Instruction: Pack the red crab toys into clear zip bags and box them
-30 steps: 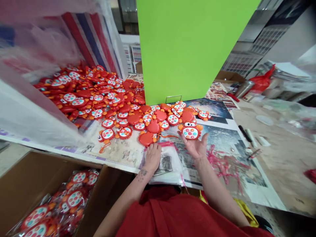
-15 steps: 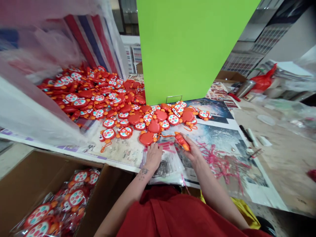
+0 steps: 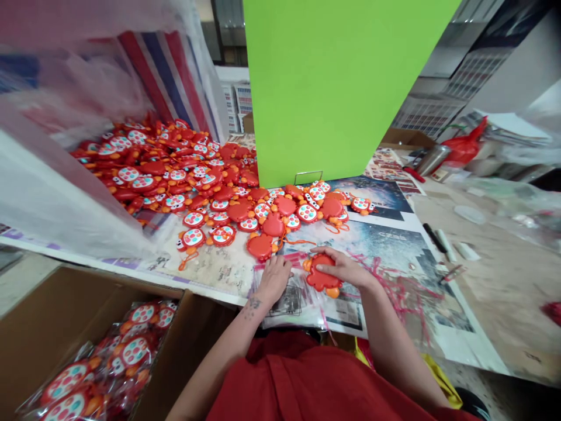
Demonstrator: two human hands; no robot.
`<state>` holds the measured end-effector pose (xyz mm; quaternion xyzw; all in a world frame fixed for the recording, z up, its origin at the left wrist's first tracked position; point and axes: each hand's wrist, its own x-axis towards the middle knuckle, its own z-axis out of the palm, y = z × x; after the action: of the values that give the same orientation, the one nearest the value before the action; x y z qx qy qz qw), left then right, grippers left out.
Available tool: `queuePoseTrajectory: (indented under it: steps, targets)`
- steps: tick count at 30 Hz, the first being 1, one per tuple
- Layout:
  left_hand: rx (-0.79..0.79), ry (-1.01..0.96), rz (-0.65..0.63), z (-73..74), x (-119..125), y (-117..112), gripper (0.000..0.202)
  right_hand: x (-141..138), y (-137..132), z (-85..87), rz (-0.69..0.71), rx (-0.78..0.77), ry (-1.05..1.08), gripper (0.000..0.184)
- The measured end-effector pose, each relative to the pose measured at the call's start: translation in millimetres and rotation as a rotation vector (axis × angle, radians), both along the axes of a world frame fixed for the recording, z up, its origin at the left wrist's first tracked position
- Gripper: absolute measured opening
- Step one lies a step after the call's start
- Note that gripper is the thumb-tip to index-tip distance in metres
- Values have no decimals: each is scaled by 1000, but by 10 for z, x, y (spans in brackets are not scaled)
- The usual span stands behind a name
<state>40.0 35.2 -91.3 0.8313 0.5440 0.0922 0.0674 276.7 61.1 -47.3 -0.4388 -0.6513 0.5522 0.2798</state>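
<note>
In my right hand [image 3: 348, 268] is a red crab-shaped toy [image 3: 322, 278] with orange limbs, its plain red back facing up. My fingers lie over its far edge and the thumb presses on its back. To the left, my left hand [image 3: 274, 278] is at the top edge of a stack of clear plastic bags [image 3: 302, 316] with pink strips. Its fingers are bent and close together on the top bag; the fingertips are partly hidden. Just beyond it lies another red toy [image 3: 260, 247], back up, beside an orange cord [image 3: 300, 241].
A large heap of the same toys [image 3: 175, 169] spreads over the table's left and middle. A tall green panel [image 3: 342, 88] stands behind. At lower left, a cardboard box [image 3: 39, 304] holds bagged toys. Pink strips [image 3: 394, 292], a black marker [image 3: 433, 237] and a steel flask [image 3: 433, 159] lie rightward.
My right hand has turned the toy from edge-on to flat, back up, and brought it slightly lower, nearer the bags. The left hand has barely moved.
</note>
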Motion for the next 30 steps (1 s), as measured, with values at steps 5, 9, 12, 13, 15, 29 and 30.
queuePoseTrajectory:
  steps: [5,9,12,13,15,29,30]
  targets:
    - [3,-228,28,-165,35,-95,21,8,39,25,152,84,-71,51]
    - [-1,-282,19,-189,39,-129,49,-127,101,96,155,73,63,46]
    - [-13,-284,-22,-152,16,-140,53,-239,139,173,311,62,52,43]
    - [-17,-303,-30,-142,7,-142,52,-270,146,191,404,55,29,42]
    - [-36,-341,-33,-133,-7,-141,47,-321,156,197,509,43,14,42]
    - [143,-346,-83,-221,2,-126,13,-635,445,-338,-249,34,155,56]
    - [167,-361,-77,-220,0,-132,12,-665,472,-364,-234,73,119,56]
